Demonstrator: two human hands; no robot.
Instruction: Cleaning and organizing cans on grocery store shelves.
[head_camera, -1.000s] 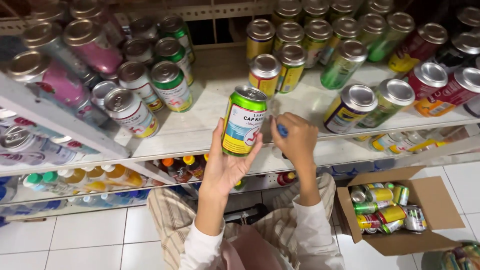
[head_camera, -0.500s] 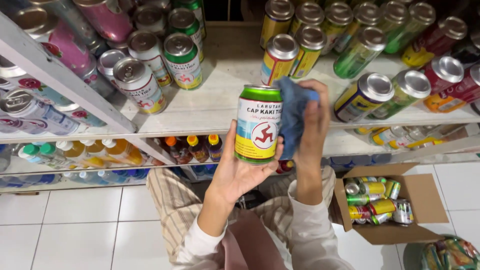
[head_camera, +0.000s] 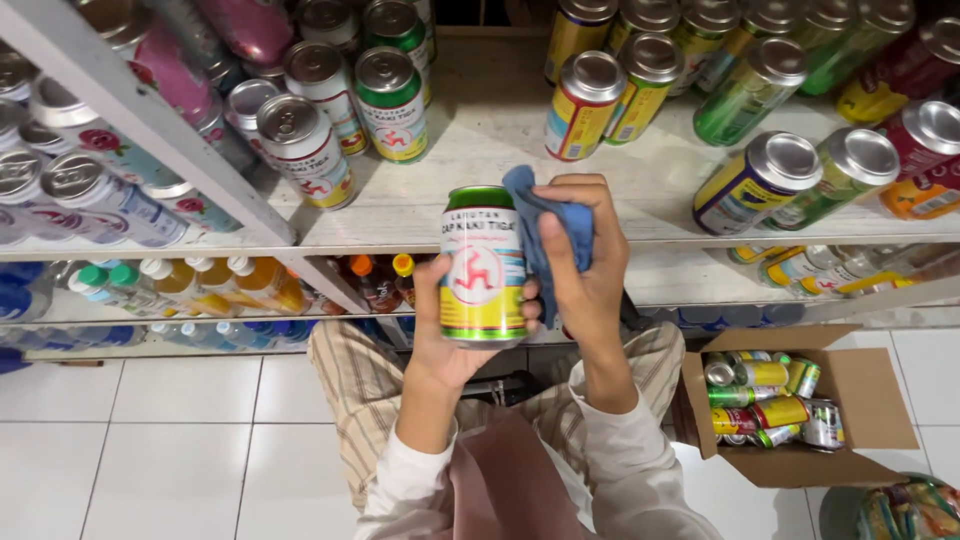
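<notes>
My left hand (head_camera: 445, 335) holds a drink can (head_camera: 483, 265) upright in front of the shelf, its green top up and its white, red and yellow label facing me. My right hand (head_camera: 585, 265) grips a blue cloth (head_camera: 545, 225) and presses it against the can's right side. Both forearms, in pale sleeves, rise from my lap.
A white shelf (head_camera: 470, 215) carries rows of cans: white and green ones (head_camera: 390, 100) at the left, yellow and green ones (head_camera: 585, 105) at the right. Bottles (head_camera: 220, 280) stand on the lower shelf. An open cardboard box (head_camera: 790, 405) with several cans sits on the tiled floor at the right.
The can has come down from the shelf toward me and turned its label my way. My right hand brought the blue cloth up against the can's side.
</notes>
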